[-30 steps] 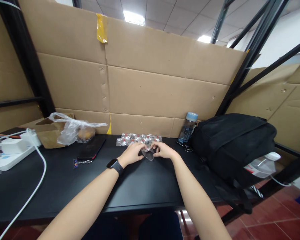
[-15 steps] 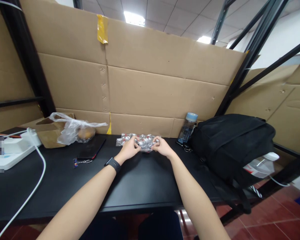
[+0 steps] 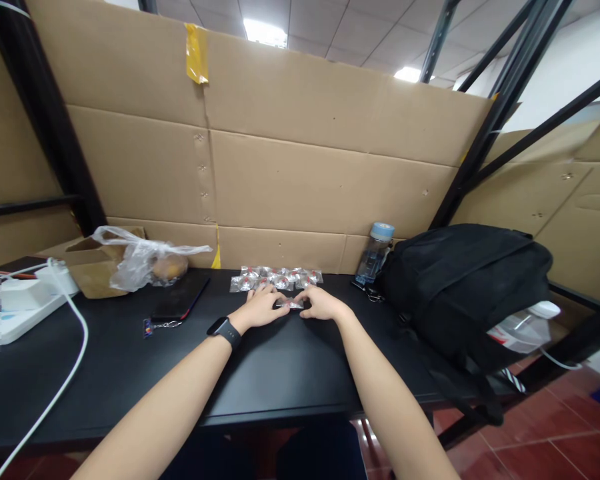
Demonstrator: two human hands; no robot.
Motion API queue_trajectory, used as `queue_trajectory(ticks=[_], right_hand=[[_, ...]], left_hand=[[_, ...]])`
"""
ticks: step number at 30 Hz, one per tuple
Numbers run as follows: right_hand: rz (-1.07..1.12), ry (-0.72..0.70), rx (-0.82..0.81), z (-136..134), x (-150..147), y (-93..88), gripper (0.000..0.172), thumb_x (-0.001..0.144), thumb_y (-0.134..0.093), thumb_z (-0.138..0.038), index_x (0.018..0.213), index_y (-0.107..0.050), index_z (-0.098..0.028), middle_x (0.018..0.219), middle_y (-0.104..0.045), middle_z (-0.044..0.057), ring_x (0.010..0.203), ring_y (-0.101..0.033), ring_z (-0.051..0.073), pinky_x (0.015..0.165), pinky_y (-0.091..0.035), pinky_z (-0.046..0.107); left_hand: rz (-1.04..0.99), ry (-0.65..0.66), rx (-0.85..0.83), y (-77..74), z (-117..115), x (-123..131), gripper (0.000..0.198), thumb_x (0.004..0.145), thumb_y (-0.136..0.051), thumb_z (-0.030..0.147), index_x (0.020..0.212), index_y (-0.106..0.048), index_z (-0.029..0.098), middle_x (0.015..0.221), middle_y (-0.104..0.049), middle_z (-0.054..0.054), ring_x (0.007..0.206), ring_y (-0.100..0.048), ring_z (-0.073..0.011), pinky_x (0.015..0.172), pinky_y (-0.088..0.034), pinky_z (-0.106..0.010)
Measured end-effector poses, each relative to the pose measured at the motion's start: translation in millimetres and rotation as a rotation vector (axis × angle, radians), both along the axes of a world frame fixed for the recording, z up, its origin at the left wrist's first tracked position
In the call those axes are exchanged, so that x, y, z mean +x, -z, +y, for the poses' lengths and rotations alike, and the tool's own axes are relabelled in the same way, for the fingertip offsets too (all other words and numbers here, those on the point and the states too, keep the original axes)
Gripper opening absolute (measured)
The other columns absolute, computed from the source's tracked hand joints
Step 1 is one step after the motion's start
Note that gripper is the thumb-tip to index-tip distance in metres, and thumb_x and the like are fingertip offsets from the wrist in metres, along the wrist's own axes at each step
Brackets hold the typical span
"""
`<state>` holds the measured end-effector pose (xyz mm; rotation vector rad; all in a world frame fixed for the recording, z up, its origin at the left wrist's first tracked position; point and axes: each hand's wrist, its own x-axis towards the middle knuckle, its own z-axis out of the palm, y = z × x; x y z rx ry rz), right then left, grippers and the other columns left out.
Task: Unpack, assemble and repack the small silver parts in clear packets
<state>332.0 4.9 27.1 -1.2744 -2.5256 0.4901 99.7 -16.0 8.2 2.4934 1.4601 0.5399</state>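
Observation:
Between my two hands lies a small clear, shiny packet (image 3: 291,303) with something red in it, low at the black tabletop. My left hand (image 3: 261,308), wearing a dark watch (image 3: 225,330) on its wrist, grips the packet's left end with thumb and fingers. At its right end, my right hand (image 3: 323,304) pinches it. Just beyond my hands, several similar shiny packets (image 3: 247,283) with red spots lie in rows on the table. My left fingertips partly cover the nearest ones. What the packets contain is too small to make out.
A black phone (image 3: 180,300) with a keychain (image 3: 163,325) lies left, near a plastic bag (image 3: 145,257), a cardboard box (image 3: 93,270) and a white power strip (image 3: 25,310). On the right stand a blue-lidded bottle (image 3: 375,253) and a black backpack (image 3: 465,287). A cardboard wall (image 3: 320,187) closes the back.
Both hands have come slightly nearer and lower with one packet between them. The rows of packets behind, partly covered before, now show more fully.

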Motion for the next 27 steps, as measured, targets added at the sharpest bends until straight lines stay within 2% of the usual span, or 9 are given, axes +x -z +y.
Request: queue_trajectory(ticks=[2,5,9,15,19,23,27], right_hand=[[0.015,0.034,0.056,0.6,-1.6,1.5,0.028,0.074,-0.076,-0.017,0.102,-0.078,-0.016,0.097,-0.072,0.007,0.086,-0.062,0.018,0.079,-0.045,0.026],[0.053,0.038,-0.005,1.8,-2.1,1.2,0.019,0.081,-0.069,-0.015,0.098,-0.077,-0.015,0.086,-0.073,0.005,0.075,-0.062,0.015,0.072,-0.044,0.024],[0.149,0.045,-0.026,2.7,0.1,-2.1,0.015,0.089,-0.062,-0.019,0.086,-0.076,-0.015,0.075,-0.072,0.003,0.069,-0.061,0.014,0.066,-0.042,0.024],[0.391,0.107,-0.187,10.7,-3.0,12.4,0.006,0.086,-0.068,-0.020,0.085,-0.071,-0.015,0.065,-0.068,0.000,0.060,-0.062,0.014,0.063,-0.046,0.023],[0.442,0.141,-0.195,15.5,-3.7,22.4,0.014,0.081,-0.075,-0.023,0.092,-0.070,-0.016,0.057,-0.065,-0.003,0.054,-0.061,0.013,0.058,-0.044,0.021],[0.449,0.154,-0.237,16.1,-0.9,23.3,0.023,0.077,-0.076,-0.018,0.099,-0.067,-0.018,0.057,-0.065,-0.005,0.052,-0.058,0.012,0.056,-0.043,0.020],[0.399,0.301,-0.116,16.3,-1.4,23.1,0.020,0.076,-0.071,-0.010,0.093,-0.066,-0.019,0.062,-0.067,-0.004,0.059,-0.062,0.013,0.061,-0.044,0.020]], left_hand=[[0.010,0.015,0.042,2.0,0.4,0.3,0.034,0.085,-0.062,0.038,0.117,-0.071,0.031,0.125,-0.064,-0.008,0.127,-0.049,-0.0358,0.105,-0.035,-0.051],[-0.021,0.030,0.086,1.6,2.1,0.6,0.029,0.089,-0.052,0.022,0.109,-0.072,0.028,0.118,-0.070,-0.007,0.118,-0.057,-0.0301,0.103,-0.034,-0.048],[-0.092,-0.035,0.064,-0.9,5.0,0.4,0.026,0.093,-0.048,0.025,0.106,-0.071,0.026,0.106,-0.076,-0.006,0.110,-0.064,-0.0291,0.101,-0.033,-0.048],[-0.198,-0.105,0.069,2.8,6.2,-0.2,0.035,0.090,-0.053,0.024,0.124,-0.055,0.027,0.097,-0.076,-0.002,0.103,-0.068,-0.0267,0.099,-0.033,-0.044],[-0.203,-0.091,0.060,1.4,4.9,-2.0,0.041,0.088,-0.055,0.025,0.128,-0.049,0.027,0.096,-0.076,-0.001,0.105,-0.067,-0.0273,0.101,-0.032,-0.044],[-0.171,-0.064,0.045,-0.3,3.2,-1.6,0.048,0.087,-0.055,0.025,0.135,-0.045,0.028,0.095,-0.076,-0.002,0.105,-0.067,-0.0275,0.101,-0.032,-0.045],[-0.100,-0.066,0.084,5.5,3.4,-0.6,0.050,0.088,-0.053,0.025,0.138,-0.045,0.025,0.094,-0.075,-0.005,0.113,-0.061,-0.0310,0.100,-0.033,-0.049]])
